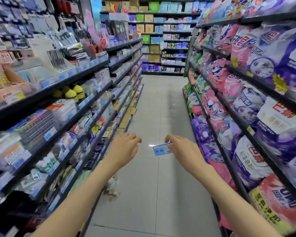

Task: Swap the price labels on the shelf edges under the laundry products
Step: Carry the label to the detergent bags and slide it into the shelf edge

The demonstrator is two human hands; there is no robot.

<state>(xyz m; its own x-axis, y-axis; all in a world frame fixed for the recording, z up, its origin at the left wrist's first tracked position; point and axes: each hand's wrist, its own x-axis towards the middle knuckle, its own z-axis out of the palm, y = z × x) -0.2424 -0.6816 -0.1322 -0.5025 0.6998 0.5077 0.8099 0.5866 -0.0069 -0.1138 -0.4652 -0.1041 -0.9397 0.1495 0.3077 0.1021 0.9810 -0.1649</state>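
While the person stands mid-aisle facing the far wall, the stationery shelves [61,93] run along the left and play no part in the job. Just right of them the left hand [125,151] hangs over the floor [150,185] with fingers loosely curled and nothing in it. Across a small gap, the right hand [183,151] pinches a blue-and-white price label [161,150] by its right end between thumb and fingertips, the printed face up and reading 30.00. Farther right stand the laundry bags [246,108] on dark shelf edges [232,115], several carrying small yellow tags. To do this step well, the person likely should turn toward those shelves, match the label to its product, steady the strip with the free hand, and slide the label in flat rather than bending it.
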